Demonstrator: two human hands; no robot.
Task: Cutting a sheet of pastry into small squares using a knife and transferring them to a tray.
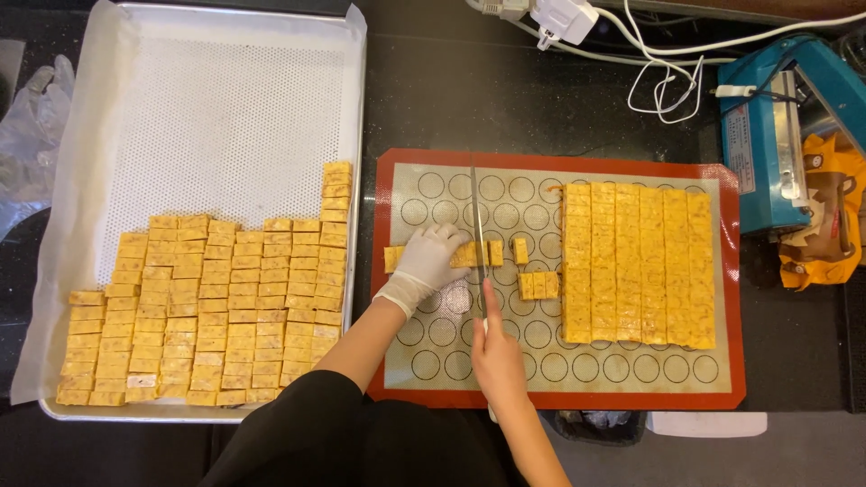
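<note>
A long strip of yellow candy (465,255) lies crosswise on the silicone baking mat (722,271), near its upper left part, and the blade of a long knife (477,225) stands across it, close to the strip's right end. The left hand (431,259), in a white glove, presses down on the strip with its fingers curled over the top, just left of the blade. The bare right hand (494,352) is closed around the knife handle, its forefinger stretched along the spine of the blade.

Just right of the knife sit a few freshly cut squares (520,251), and a short row of three more (538,285) lies a little below them. Further right, a large uncut slab (638,266) of the same candy, scored into long strips, covers most of the mat's right half.

On the left of the dark counter, a perforated metal tray (225,108) lined with paper holds many rows of finished pieces (216,307), filling roughly its lower half, with one narrow column climbing along the right edge; the upper half shows bare.

Judging by this, cutting is well under way: a large share is squared and trayed, one strip is partly cut, and the slab, about seven strips wide, is left.

A blue heat sealer (767,135) and white cables (667,81) sit beyond the mat at upper right.
</note>
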